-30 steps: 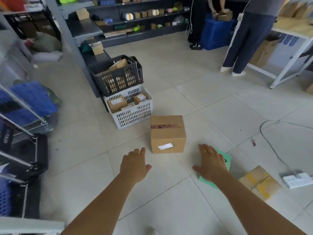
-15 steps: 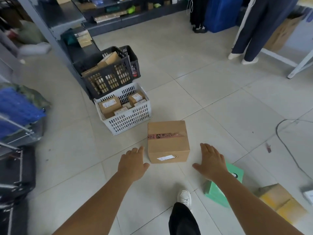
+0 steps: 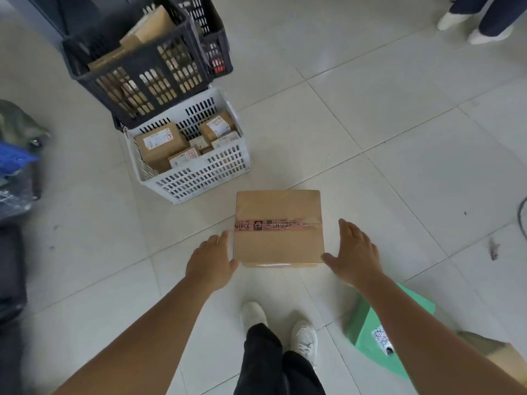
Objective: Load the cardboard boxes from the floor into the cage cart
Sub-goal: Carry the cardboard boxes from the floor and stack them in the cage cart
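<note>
Your left hand (image 3: 212, 262) and right hand (image 3: 353, 253), fingers apart, flank the taped cardboard box (image 3: 278, 228) on the floor at twelve o'clock; it's not yet lifted, loading remains.

The box (image 3: 279, 227) is matt brown cardboard sealed with glossy pink printed tape (image 3: 278, 224). The floor (image 3: 370, 115) looks like smooth, slightly glossy tile; both crates appear plastic.
</note>
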### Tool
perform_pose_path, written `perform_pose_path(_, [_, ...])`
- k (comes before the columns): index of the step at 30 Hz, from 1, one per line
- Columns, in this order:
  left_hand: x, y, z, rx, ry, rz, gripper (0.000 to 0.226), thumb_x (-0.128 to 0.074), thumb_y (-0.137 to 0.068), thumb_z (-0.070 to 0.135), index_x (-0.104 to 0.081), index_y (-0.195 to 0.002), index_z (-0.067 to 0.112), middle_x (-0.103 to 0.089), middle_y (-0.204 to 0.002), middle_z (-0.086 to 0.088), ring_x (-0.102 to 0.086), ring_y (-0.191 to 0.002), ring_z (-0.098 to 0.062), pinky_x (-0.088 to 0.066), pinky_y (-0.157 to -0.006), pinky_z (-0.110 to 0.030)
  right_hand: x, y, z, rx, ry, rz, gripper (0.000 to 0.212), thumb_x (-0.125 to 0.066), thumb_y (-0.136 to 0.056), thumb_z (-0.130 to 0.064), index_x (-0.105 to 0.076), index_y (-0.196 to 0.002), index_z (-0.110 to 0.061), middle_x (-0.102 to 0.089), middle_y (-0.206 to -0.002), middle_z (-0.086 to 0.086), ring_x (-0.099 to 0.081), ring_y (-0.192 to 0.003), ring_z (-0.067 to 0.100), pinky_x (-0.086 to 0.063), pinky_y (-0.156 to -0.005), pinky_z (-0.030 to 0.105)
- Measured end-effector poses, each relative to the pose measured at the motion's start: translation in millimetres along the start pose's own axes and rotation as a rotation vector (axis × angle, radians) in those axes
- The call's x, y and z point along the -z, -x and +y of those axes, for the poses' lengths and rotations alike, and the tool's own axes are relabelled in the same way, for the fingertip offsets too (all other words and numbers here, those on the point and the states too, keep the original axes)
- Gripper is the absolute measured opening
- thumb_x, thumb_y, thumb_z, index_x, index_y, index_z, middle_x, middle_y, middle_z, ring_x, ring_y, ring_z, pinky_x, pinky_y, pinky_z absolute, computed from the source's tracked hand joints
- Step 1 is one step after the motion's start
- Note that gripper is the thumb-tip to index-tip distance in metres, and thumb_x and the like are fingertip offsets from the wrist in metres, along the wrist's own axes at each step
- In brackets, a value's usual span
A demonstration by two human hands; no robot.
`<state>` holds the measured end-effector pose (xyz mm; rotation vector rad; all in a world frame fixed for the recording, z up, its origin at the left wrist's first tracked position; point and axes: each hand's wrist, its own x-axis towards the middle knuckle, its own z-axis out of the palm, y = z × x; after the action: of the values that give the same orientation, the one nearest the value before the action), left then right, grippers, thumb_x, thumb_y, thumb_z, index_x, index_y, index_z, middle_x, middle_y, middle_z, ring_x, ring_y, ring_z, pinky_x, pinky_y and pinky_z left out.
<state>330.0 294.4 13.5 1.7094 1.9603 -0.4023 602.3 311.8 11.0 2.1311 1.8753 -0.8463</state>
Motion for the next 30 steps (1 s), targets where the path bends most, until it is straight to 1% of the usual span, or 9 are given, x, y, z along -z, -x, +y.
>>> perform_pose_path(5, [-43, -78, -9, 0.031, 0.143, -0.058, 0.072, -0.053, -0.093, 0.044, -0.019, -0.150, 0.017, -0.041, -0.144, -0.010, -0.043, -0.130, -0.027, -0.040, -0.102, -0.039, -50, -69, 3, -0.090, -0.100, -0.067, 0.092, -0.062, -0.090, -0.046, -0.006, -0.156, -0.014, -0.017, -0.161, 0.005, -0.025, -0.144, 0.029, -0.029, -0.112, 0.042])
perform_pose_path(9, [-89, -135, -22, 0.065, 0.201, -0.116, 0.082, -0.056, -0.091, 0.046, -0.012, -0.153, 0.016, -0.036, -0.147, -0.010, -0.042, -0.131, -0.028, -0.042, -0.103, -0.041, -98, -117, 9, -0.147, -0.135, -0.135, 0.095, -0.062, -0.090, -0.047, -0.003, -0.156, -0.012, -0.017, -0.161, 0.008, -0.027, -0.143, 0.032, -0.029, -0.113, 0.043])
perform_pose_path(14, [-138, -197, -34, 0.106, 0.257, -0.120, 0.087, -0.062, -0.086, 0.047, -0.015, -0.151, 0.013, -0.040, -0.142, -0.010, -0.046, -0.126, -0.028, -0.045, -0.100, -0.043, -148, -172, 15, -0.213, -0.185, -0.160, 0.097, -0.065, -0.088, -0.044, -0.003, -0.156, -0.011, -0.020, -0.160, 0.009, -0.030, -0.141, 0.036, -0.030, -0.111, 0.044])
perform_pose_path(17, [-159, -227, -38, 0.144, 0.331, -0.096, 0.092, -0.069, -0.081, 0.046, -0.017, -0.149, 0.012, -0.043, -0.139, -0.009, -0.048, -0.124, -0.028, -0.046, -0.098, -0.044, -170, -199, 22, -0.259, -0.217, -0.147, 0.104, -0.070, -0.085, -0.041, 0.000, -0.156, -0.013, -0.019, -0.160, 0.010, -0.033, -0.138, 0.038, -0.032, -0.110, 0.045])
perform_pose_path(21, [-181, -253, -44, 0.184, 0.477, -0.078, 0.092, -0.078, -0.074, 0.041, -0.023, -0.142, 0.014, -0.051, -0.128, -0.006, -0.055, -0.115, -0.027, -0.049, -0.093, -0.039, -188, -222, 30, -0.298, -0.319, -0.111, 0.117, -0.079, -0.079, -0.035, 0.007, -0.156, -0.020, -0.023, -0.158, 0.012, -0.043, -0.132, 0.039, -0.038, -0.104, 0.044])
perform_pose_path(24, [-192, -263, -51, 0.173, 0.577, -0.117, 0.101, -0.081, -0.069, 0.039, -0.015, -0.143, 0.022, -0.056, -0.122, -0.002, -0.058, -0.109, -0.022, -0.051, -0.087, -0.033, -198, -230, 32, -0.303, -0.417, -0.099, 0.125, -0.084, -0.073, -0.030, 0.010, -0.155, -0.024, -0.033, -0.152, 0.013, -0.045, -0.131, 0.034, -0.040, -0.101, 0.041])
perform_pose_path(27, [-200, -263, -55, 0.178, 0.644, -0.128, 0.114, -0.085, -0.062, 0.034, -0.007, -0.146, 0.030, -0.055, -0.122, 0.002, -0.057, -0.110, -0.019, -0.051, -0.092, -0.036, -204, -231, 30, -0.312, -0.479, -0.094, 0.129, -0.087, -0.069, -0.033, 0.010, -0.154, -0.027, -0.035, -0.150, 0.009, -0.046, -0.130, 0.031, -0.042, -0.098, 0.040])
perform_pose_path(30, [-203, -260, -53, 0.178, 0.626, -0.090, 0.115, -0.086, -0.057, 0.036, -0.011, -0.144, 0.028, -0.057, -0.119, 0.003, -0.060, -0.106, -0.020, -0.054, -0.090, -0.041, -206, -228, 27, -0.312, -0.468, -0.084, 0.125, -0.085, -0.071, -0.034, 0.007, -0.155, -0.027, -0.033, -0.150, 0.008, -0.048, -0.127, 0.032, -0.044, -0.096, 0.040])
